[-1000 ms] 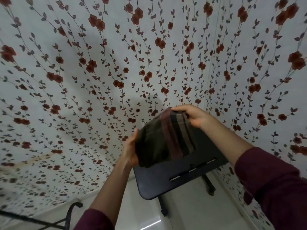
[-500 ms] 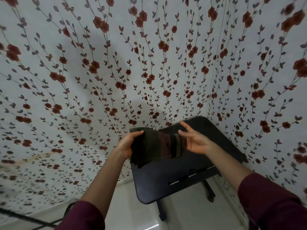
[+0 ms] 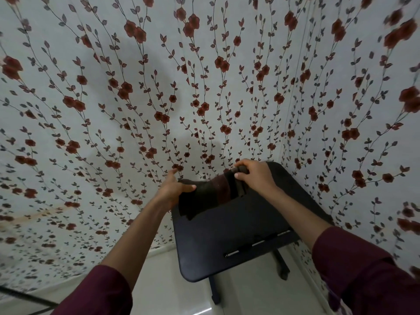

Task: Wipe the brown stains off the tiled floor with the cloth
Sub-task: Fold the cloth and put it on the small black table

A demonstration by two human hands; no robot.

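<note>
A dark cloth [image 3: 211,196] with a maroon stripe hangs between my two hands above the far end of a small black table [image 3: 238,233]. My left hand [image 3: 175,189] holds its left edge, thumb laid over the top. My right hand [image 3: 254,176] grips the cloth's upper right part with curled fingers. The pale tiled floor [image 3: 172,287] shows below the table; no brown stain on it is visible from here.
Walls papered with red flowers [image 3: 204,87] meet in a corner right behind the table. A brownish streak [image 3: 41,214] marks the wall at the lower left. The table's black legs [image 3: 280,264] stand on the floor, and a dark cable or bar [image 3: 27,298] crosses the bottom left.
The cloth has come down from in front of my face to just over the table's far end. My right hand, open half a second ago, now grips the cloth again.
</note>
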